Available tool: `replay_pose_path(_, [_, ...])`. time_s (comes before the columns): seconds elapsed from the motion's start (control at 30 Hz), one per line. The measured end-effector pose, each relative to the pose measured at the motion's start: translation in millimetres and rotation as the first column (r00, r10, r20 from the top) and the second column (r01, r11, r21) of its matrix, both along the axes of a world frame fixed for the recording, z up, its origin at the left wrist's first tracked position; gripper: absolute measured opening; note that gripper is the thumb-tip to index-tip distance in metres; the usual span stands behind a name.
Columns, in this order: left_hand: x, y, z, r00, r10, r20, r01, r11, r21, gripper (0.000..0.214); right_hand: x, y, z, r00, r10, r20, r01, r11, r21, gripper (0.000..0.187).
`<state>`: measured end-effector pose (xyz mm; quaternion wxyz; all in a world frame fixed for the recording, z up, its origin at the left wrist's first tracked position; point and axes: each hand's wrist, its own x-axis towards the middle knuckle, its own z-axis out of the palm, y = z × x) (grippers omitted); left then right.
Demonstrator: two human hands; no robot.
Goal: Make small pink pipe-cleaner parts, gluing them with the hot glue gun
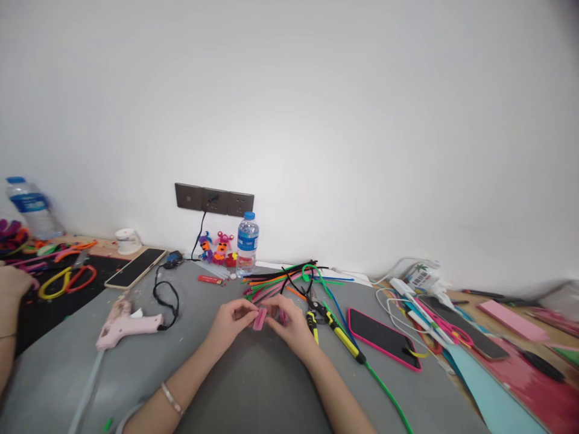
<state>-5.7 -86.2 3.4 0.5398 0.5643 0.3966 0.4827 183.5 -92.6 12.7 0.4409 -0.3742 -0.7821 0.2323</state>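
My left hand [230, 324] pinches one end of a pink fuzzy piece [259, 320] that looks like a folded pipe cleaner. From the other side my right hand [292, 325] closes its fingertips on the pink piece, and part of it shows between the fingers. Both hands are just above the grey mat [253, 386]. Right behind them lies a heap of coloured pipe cleaners [271, 280]. Yellow-and-black pliers [339, 334] rest beside my right hand. The exact shape of the pink piece is partly hidden by the fingers.
A pink glue gun [129, 322] with its cord lies left. A water bottle [247, 244] stands behind, near small fuzzy dolls [221, 248]. A pink-cased phone [383, 339] lies right. Another person's hand [13, 286] is at far left, near scissors [67, 282].
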Motion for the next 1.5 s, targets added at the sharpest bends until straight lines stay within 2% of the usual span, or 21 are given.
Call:
replay_pose_path(0.17, [-1, 2, -1.9, 0.998, 0.055, -0.012, -0.055, 0.998, -0.023, 0.026, 1, 3, -2.1, 0.999, -0.008, -0.033, 0.009, 1.000, 0.009, 0.027])
replay_pose_path(0.3, [-4, 3, -4.8, 0.991, 0.121, -0.056, -0.122, 0.992, -0.018, 0.023, 6, 9, -5.3, 0.985, -0.131, -0.108, 0.136, 0.990, 0.044, 0.031])
replay_pose_path(0.4, [-5, 4, -7.6, 0.981, 0.128, -0.143, -0.121, 0.991, 0.053, 0.018, 10, 13, -9.1, 0.962, -0.229, -0.148, 0.234, 0.972, 0.020, 0.025])
replay_pose_path(0.57, [-4, 2, -10.3, 0.950, 0.137, -0.280, -0.083, 0.977, 0.199, 0.012, 15, 18, -17.8, 0.957, -0.280, -0.072, 0.277, 0.960, -0.044, 0.016])
replay_pose_path(0.7, [-3, 0, -7.6, 0.911, 0.130, -0.391, -0.041, 0.973, 0.228, 0.015, 12, 15, -16.5, 0.969, -0.247, 0.005, 0.246, 0.962, -0.118, 0.019])
replay_pose_path(0.87, [-2, 0, -5.6, 0.887, 0.124, -0.446, -0.025, 0.975, 0.223, 0.019, 8, 11, -10.6, 0.993, -0.115, -0.006, 0.114, 0.988, -0.100, 0.023])
replay_pose_path(0.93, [-2, 0, -6.2, 0.888, 0.121, -0.443, -0.029, 0.978, 0.209, 0.020, 8, 11, -10.5, 0.991, -0.135, -0.011, 0.134, 0.989, -0.063, 0.022])
replay_pose_path(1.0, [-2, 0, -6.7, 0.888, 0.118, -0.445, -0.031, 0.980, 0.197, 0.020, 9, 12, -11.3, 0.978, -0.207, 0.001, 0.207, 0.978, -0.025, 0.021])
replay_pose_path(1.1, [-2, 0, -6.4, 0.883, 0.104, -0.457, -0.017, 0.982, 0.191, 0.020, 9, 11, -11.4, 0.968, -0.245, 0.043, 0.246, 0.969, -0.016, 0.021])
replay_pose_path(1.23, [-3, 1, -8.1, 0.889, 0.100, -0.447, -0.022, 0.984, 0.177, 0.020, 6, 7, -7.6, 0.997, -0.076, 0.024, 0.077, 0.995, -0.063, 0.024])
replay_pose_path(1.3, [-3, 2, -10.0, 0.896, 0.110, -0.430, -0.039, 0.984, 0.171, 0.021, 4, 6, -6.3, 0.999, -0.041, -0.016, 0.040, 0.997, -0.059, 0.024])
replay_pose_path(1.43, [-4, 3, -13.1, 0.892, 0.135, -0.432, -0.066, 0.983, 0.171, 0.020, 5, 8, -8.4, 0.980, -0.195, 0.028, 0.194, 0.981, 0.010, 0.023])
replay_pose_path(1.5, [-3, 3, -13.6, 0.891, 0.135, -0.434, -0.066, 0.983, 0.170, 0.019, 4, 8, -9.7, 0.972, -0.215, 0.093, 0.216, 0.976, 0.001, 0.024])
